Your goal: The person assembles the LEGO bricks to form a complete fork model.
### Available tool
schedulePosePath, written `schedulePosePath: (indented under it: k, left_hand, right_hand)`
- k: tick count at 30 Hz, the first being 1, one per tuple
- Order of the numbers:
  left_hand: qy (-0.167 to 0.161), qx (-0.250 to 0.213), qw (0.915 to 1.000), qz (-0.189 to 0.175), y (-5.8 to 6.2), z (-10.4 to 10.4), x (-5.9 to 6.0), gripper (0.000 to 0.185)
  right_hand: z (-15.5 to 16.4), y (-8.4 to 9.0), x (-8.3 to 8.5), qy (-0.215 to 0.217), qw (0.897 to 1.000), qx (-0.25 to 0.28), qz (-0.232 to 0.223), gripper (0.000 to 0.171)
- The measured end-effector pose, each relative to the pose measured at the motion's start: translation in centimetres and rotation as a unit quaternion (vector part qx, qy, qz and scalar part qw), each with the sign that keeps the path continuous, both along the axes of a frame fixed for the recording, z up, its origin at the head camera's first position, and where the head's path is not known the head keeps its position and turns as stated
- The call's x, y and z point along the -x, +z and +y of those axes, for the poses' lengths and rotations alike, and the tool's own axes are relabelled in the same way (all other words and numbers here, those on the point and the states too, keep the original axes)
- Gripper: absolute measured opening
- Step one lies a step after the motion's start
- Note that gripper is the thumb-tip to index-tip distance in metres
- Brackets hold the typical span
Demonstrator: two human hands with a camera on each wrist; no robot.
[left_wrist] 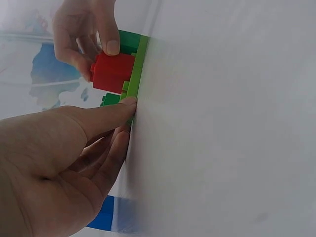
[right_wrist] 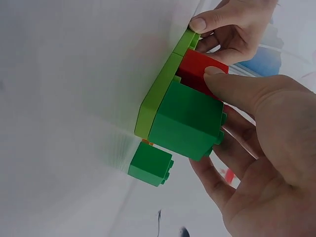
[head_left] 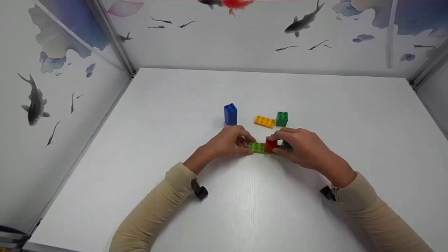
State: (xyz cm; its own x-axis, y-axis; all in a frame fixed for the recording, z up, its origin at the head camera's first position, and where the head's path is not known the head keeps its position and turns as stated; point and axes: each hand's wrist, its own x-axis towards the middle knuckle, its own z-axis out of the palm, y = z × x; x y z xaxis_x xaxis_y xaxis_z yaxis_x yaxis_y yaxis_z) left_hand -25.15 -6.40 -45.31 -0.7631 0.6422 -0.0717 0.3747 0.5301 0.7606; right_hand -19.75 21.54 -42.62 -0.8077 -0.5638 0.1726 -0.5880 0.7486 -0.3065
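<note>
Head view: on the smooth white table (head_left: 175,115), the left hand (head_left: 229,141) pinches a studded lime plate (head_left: 257,147); the right hand (head_left: 302,147) grips the glossy red brick (head_left: 270,144) on it. A blue brick (head_left: 230,114) stands at 11 o'clock, an orange plate (head_left: 264,121) and a green cube (head_left: 281,119) at 12. Fish-printed walls enclose it.

Left wrist view: the thumb steadies the lime plate's edge (left_wrist: 138,74); its far end is hidden.

Right wrist view: a larger dark-green brick (right_wrist: 187,121) sits beside the red one; fingers cover part of it.

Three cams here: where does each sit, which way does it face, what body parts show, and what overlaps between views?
Head: worn on the head, looks forward and down at the white table; both forearms, left hand and right hand show.
Left wrist: at table level, looks along the left hand at the lime plate and red brick; right fingers show beyond.
Right wrist: at table level, looks past the right hand at the dark green brick; left fingers show beyond.
Shared: all views show the red brick on the lime plate.
</note>
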Motion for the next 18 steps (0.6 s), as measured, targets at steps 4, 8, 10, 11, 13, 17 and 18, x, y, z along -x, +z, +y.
schedulePosePath:
  k: [4, 8, 10, 11, 13, 17, 18]
  left_hand:
    - [0.002, -0.001, 1.0, -0.001, 0.0, -0.1, 0.0, 0.034]
    - [0.002, -0.003, 1.0, -0.004, 0.1, 0.0, -0.1, 0.034]
    - [-0.001, -0.008, 1.0, -0.002, 0.1, 0.0, -0.1, 0.034]
    - [-0.003, -0.01, 0.9999, 0.0, 0.0, 0.0, -0.1, 0.034]
    - [-0.004, -0.013, 0.9999, 0.004, -0.1, 0.0, -0.1, 0.034]
    - [-0.006, -0.017, 0.9998, 0.007, -0.3, 0.1, -0.1, 0.035]
    - [-0.006, -0.017, 0.9998, 0.008, -0.3, 0.1, 0.0, 0.035]
  right_hand:
    - [-0.1, -0.1, 0.1, 0.0, 1.0, 0.009, -0.008, 0.037]
    - [0.2, -0.2, 0.2, 0.003, 0.999, 0.026, -0.019, 0.038]
    - [0.4, -0.2, 0.4, 0.009, 0.999, 0.035, -0.025, 0.038]
    - [0.5, -0.2, 0.5, 0.012, 0.999, 0.039, -0.029, 0.038]
    - [0.7, -0.2, 0.7, 0.019, 0.998, 0.049, -0.037, 0.038]
    - [1.1, -0.2, 1.1, 0.029, 0.996, 0.066, -0.058, 0.039]
    - [1.2, -0.2, 1.2, 0.03, 0.995, 0.07, -0.062, 0.04]
